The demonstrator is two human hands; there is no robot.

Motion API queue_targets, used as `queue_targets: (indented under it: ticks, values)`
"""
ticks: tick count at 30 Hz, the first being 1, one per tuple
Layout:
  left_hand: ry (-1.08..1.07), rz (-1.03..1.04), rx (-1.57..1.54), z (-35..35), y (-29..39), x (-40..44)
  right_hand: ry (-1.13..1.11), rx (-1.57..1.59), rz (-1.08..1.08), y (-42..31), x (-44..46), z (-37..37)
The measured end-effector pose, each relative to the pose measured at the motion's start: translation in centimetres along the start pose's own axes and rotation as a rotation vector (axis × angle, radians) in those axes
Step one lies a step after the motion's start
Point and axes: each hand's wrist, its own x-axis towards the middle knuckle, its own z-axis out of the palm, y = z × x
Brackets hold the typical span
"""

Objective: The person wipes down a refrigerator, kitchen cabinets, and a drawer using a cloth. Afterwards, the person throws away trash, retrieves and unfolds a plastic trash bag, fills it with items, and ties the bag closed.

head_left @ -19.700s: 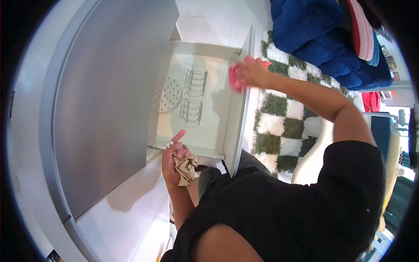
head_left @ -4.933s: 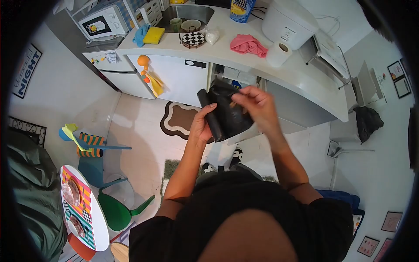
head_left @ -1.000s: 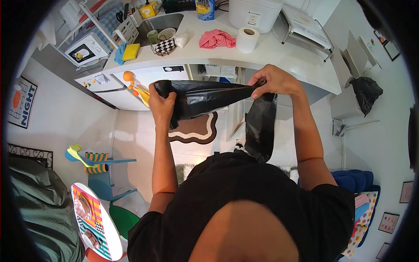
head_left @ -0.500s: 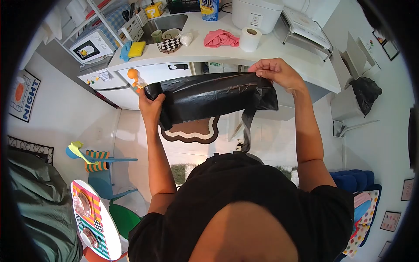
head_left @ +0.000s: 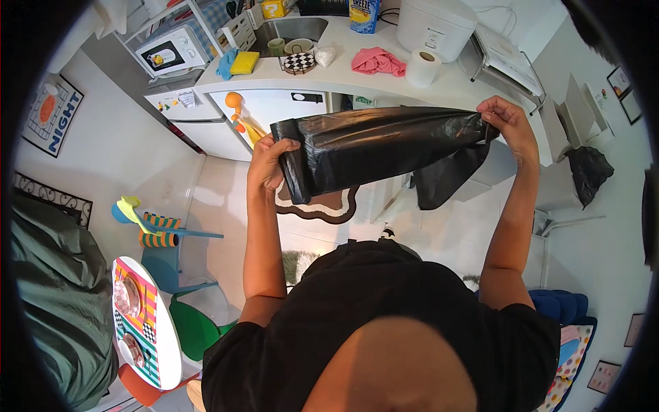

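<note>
A black plastic garbage bag (head_left: 391, 147) stretches sideways between my two hands, partly unrolled from its roll (head_left: 294, 161). My left hand (head_left: 269, 159) is wrapped round the roll, thumb lying across its front. At the other end, my right hand (head_left: 508, 123) pinches the bag's edge between thumb and fingers. A loose flap of the black plastic hangs below and to the left of the right hand. Both hands are raised in front of the white counter, apart from it.
On the counter (head_left: 309, 81) stand a paper roll (head_left: 423, 69), a pink cloth (head_left: 379, 62), a checkered basket (head_left: 300, 63) and a white appliance (head_left: 436, 27). A brown mat (head_left: 329, 206) lies on the floor. A black bag (head_left: 589, 172) hangs at right; a set table (head_left: 171, 343) stands lower left.
My right hand has moved right, drawing the bag out longer and tauter. The hanging strip now shows as a wider flap. The view has shifted, so the room appears moved right.
</note>
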Motion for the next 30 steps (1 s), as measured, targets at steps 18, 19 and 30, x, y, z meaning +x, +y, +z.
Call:
queue_targets:
  ticks: [18, 19, 30]
  values:
    - [-0.165, 0.357, 0.503, 13.0, -3.8, 3.4, 0.057, -0.177, -0.343, -0.9, 0.1, 13.6]
    - [-0.062, 0.498, 0.563, 13.6, -4.3, 3.9, 0.228, -0.215, -0.462, -1.5, 0.0, 14.4]
    - [0.409, 0.605, 1.007, 8.9, 1.7, 21.5, 0.423, -0.069, -0.117, 10.8, -1.3, 6.0]
